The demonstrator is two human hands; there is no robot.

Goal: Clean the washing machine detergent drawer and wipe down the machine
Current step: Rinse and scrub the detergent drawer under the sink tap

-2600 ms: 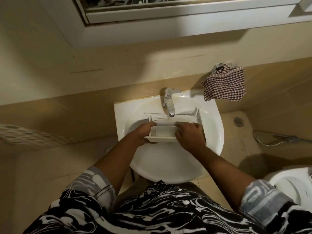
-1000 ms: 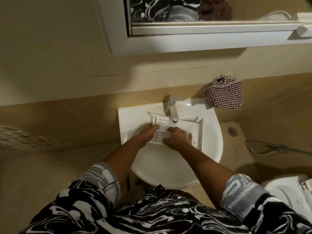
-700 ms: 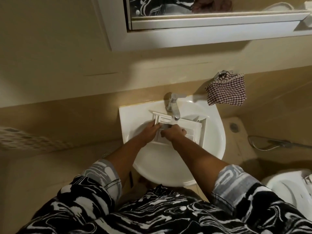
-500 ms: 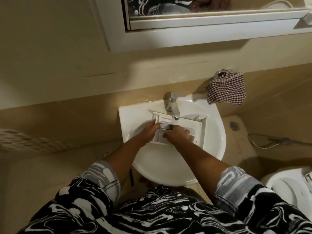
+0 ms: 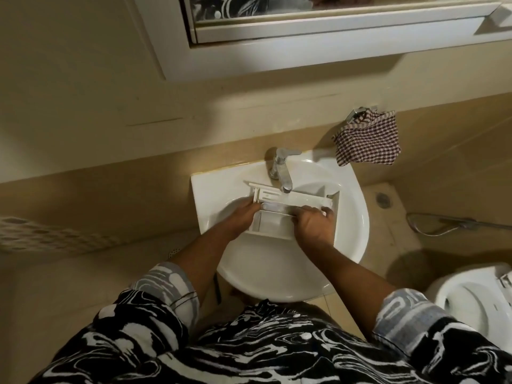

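Currently, the left hand [image 5: 242, 216] and right hand [image 5: 311, 224] both grasp the white detergent drawer [image 5: 273, 224], lying in the sink [image 5: 352, 217] beneath the tap [image 5: 282, 173]. If wet, its plastic could slip free and crack.

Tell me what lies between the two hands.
The drawer: its open white compartment fills the gap between the left hand and the right hand, which both hold it over the sink. The head view shows this.
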